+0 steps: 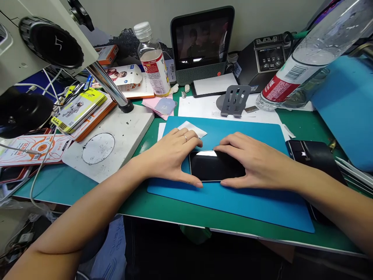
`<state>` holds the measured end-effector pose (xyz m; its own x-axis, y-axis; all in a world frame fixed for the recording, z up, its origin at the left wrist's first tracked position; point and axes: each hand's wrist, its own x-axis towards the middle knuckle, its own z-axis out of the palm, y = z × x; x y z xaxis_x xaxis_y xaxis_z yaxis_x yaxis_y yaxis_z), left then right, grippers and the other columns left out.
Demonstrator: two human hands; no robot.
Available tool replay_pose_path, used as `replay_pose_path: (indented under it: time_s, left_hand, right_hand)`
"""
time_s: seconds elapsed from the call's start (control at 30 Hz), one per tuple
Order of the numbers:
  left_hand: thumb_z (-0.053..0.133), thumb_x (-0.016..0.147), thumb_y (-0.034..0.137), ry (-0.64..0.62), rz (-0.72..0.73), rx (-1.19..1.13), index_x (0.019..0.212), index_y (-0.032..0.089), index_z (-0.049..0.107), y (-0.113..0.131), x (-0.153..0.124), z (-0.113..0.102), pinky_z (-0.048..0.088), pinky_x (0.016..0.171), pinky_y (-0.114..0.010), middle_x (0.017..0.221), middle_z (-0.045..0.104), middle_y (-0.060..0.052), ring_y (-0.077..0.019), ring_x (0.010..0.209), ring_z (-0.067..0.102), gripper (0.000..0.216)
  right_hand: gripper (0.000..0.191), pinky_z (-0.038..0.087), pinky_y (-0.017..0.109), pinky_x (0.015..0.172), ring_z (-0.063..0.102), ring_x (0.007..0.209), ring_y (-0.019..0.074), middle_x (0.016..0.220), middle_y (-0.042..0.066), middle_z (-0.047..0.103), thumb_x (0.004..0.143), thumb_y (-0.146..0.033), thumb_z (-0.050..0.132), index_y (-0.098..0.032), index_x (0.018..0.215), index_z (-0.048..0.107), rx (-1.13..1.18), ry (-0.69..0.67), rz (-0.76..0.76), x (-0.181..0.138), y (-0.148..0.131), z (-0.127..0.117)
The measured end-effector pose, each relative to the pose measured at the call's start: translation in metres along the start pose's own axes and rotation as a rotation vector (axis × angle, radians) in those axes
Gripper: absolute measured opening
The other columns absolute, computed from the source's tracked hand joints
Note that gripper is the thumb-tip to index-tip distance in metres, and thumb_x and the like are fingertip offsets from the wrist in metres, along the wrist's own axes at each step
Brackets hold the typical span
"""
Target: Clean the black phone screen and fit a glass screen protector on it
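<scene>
A black phone [214,166] lies flat, screen up, on a blue work mat [233,202]. My left hand [171,155] frames the phone's left end, thumb at its near corner and fingers along its far edge. Over the right end of the phone rests my right hand [250,161], its thumb on the near edge and its fingers curled across the far edge. Both hands grip the phone between thumb and fingers. A small white wipe [192,128] sits on the mat just behind my left hand.
A microscope base [110,144] and stacked boxes [78,109] stand at left. Behind are two bottles [153,62] [305,58], a small screen [202,42], a grey phone stand [235,100] and a control unit [269,54]. Another dark device [311,153] lies at right.
</scene>
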<state>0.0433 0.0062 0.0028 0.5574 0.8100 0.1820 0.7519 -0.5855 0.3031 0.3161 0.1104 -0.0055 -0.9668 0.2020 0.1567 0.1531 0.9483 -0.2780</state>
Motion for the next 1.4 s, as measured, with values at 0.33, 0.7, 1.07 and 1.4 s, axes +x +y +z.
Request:
replay_pose_path:
  time_s: [0.33,0.7,1.07,1.4]
  left_hand:
    - [0.079,0.07,0.086,0.21,-0.063,-0.23,0.136,0.018,0.053,0.002,0.001,0.0,0.051,0.098,-0.048,0.126,0.068,-0.016,-0.0343,0.11,0.065,0.098]
    - [0.093,0.075,0.057,0.445,0.077,-0.593,0.14,0.022,0.054,0.013,0.008,0.03,0.057,0.105,-0.046,0.134,0.069,-0.015,-0.0327,0.123,0.07,0.083]
    - [0.094,0.075,0.055,0.556,0.238,-0.499,0.153,0.022,0.048,0.006,0.013,0.035,0.056,0.107,-0.046,0.136,0.068,-0.017,-0.0333,0.126,0.068,0.096]
    - [0.092,0.076,0.056,0.681,0.318,-0.464,0.154,0.022,0.046,0.008,0.021,0.044,0.06,0.101,-0.042,0.135,0.071,-0.016,-0.0298,0.119,0.073,0.096]
  right_hand:
    - [0.066,0.06,0.048,0.083,0.067,0.105,0.034,0.116,0.018,0.068,0.085,-0.053,0.079,-0.013,0.135,0.063,0.017,0.187,-0.038,-0.001,0.001,-0.007]
    - [0.072,0.061,0.049,0.09,0.066,0.109,0.0342,0.121,0.016,0.064,0.087,-0.054,0.078,-0.02,0.146,0.054,-0.02,0.347,-0.077,-0.001,-0.005,-0.01]
    - [0.077,0.059,0.047,0.094,0.065,0.111,0.0323,0.126,0.019,0.063,0.092,-0.047,0.076,-0.013,0.154,0.046,-0.119,0.374,-0.172,0.001,-0.006,-0.009]
    - [0.075,0.057,0.051,0.104,0.062,0.128,0.0352,0.137,0.018,0.061,0.091,-0.047,0.077,-0.021,0.154,0.049,0.006,0.384,-0.15,-0.001,-0.018,-0.029]
